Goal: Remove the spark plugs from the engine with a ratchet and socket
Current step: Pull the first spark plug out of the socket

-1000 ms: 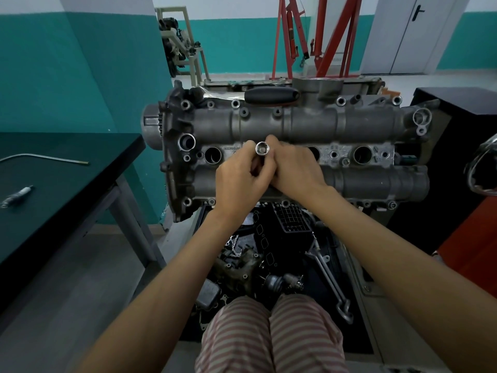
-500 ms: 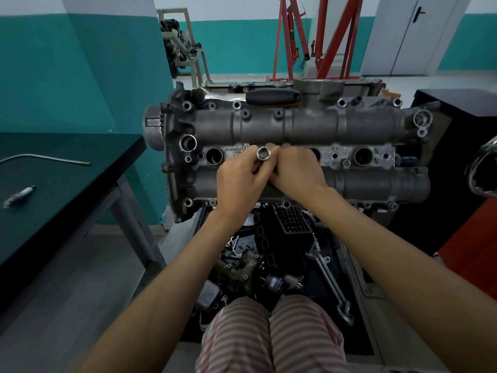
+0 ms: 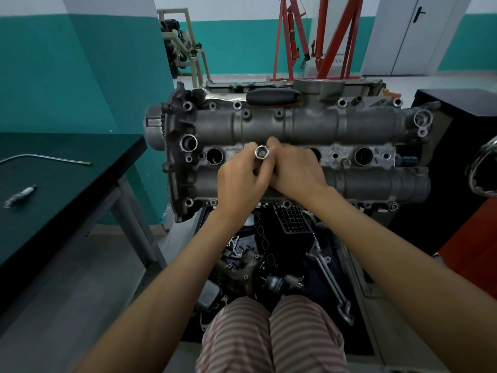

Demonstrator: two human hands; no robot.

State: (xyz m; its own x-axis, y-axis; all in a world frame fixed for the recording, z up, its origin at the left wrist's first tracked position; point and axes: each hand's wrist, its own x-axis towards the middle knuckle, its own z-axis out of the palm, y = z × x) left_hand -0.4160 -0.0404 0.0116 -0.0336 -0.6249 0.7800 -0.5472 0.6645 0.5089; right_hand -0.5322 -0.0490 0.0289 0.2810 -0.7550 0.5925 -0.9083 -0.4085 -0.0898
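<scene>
Engine in the middle, worktop to its left, both hands meeting over the engine's centre.

The engine (image 3: 309,146) lies crosswise ahead of the person's knees (image 3: 271,332). The left hand (image 3: 242,181) and right hand (image 3: 295,170) touch above it, with the socket (image 3: 261,152) between their fingers, open end up. The ratchet (image 3: 271,96) lies on the engine's far edge. On the worktop (image 3: 53,211) at left lie a spark plug (image 3: 20,196) and, behind it, a thin rod (image 3: 45,158). Loose parts (image 3: 269,265) lie on the floor below the engine.
</scene>
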